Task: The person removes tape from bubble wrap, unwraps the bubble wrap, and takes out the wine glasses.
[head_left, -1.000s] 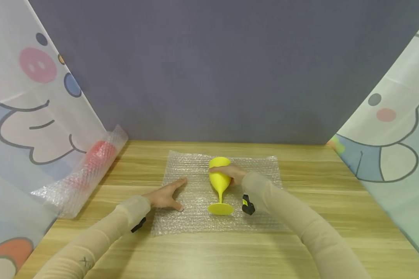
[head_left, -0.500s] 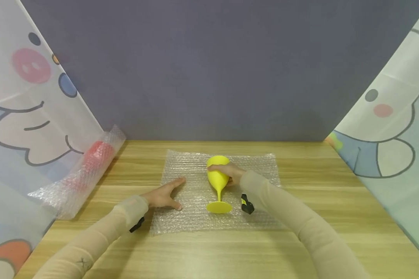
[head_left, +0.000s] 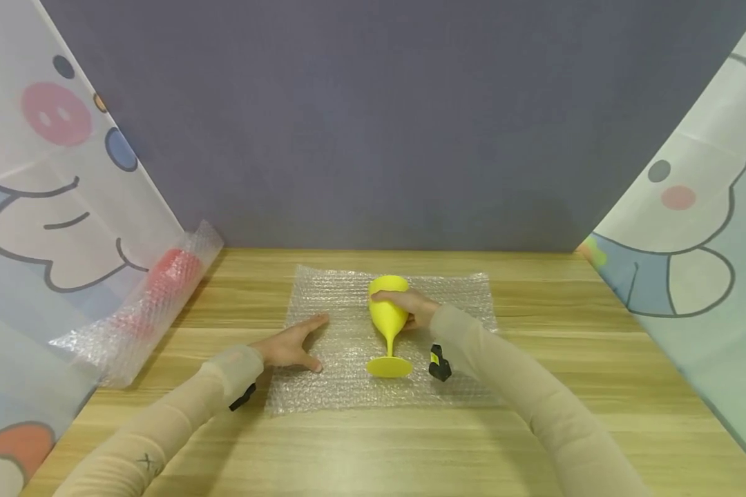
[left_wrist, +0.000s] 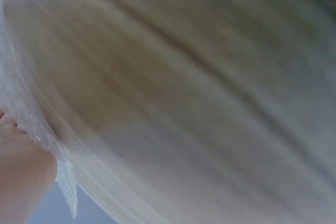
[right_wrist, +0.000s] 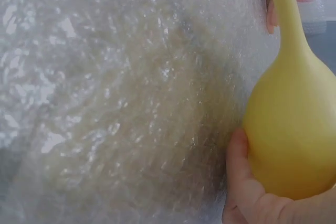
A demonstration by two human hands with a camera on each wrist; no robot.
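Note:
A yellow goblet (head_left: 388,321) lies on its side over a flat sheet of bubble wrap (head_left: 348,393), its rim pointing to the back and its foot toward me. My right hand (head_left: 413,305) grips the goblet's bowl from the right, fingers across its top. In the right wrist view the thumb and fingers curl round the yellow bowl (right_wrist: 294,129). My left hand (head_left: 291,345) rests on the left part of the sheet, fingers spread, to the left of the goblet. Only part of the left hand (left_wrist: 23,169) shows in the left wrist view, beside the wrap's edge.
At the table's left edge a red object (head_left: 173,275) lies rolled in bubble wrap (head_left: 121,355), against the printed side curtain (head_left: 56,207). A dark grey panel (head_left: 373,124) stands behind the wooden table (head_left: 360,449). Another printed curtain (head_left: 690,262) borders the right side.
The head view has shifted slightly. Both hands, the goblet and the bubble wrap keep their places relative to each other.

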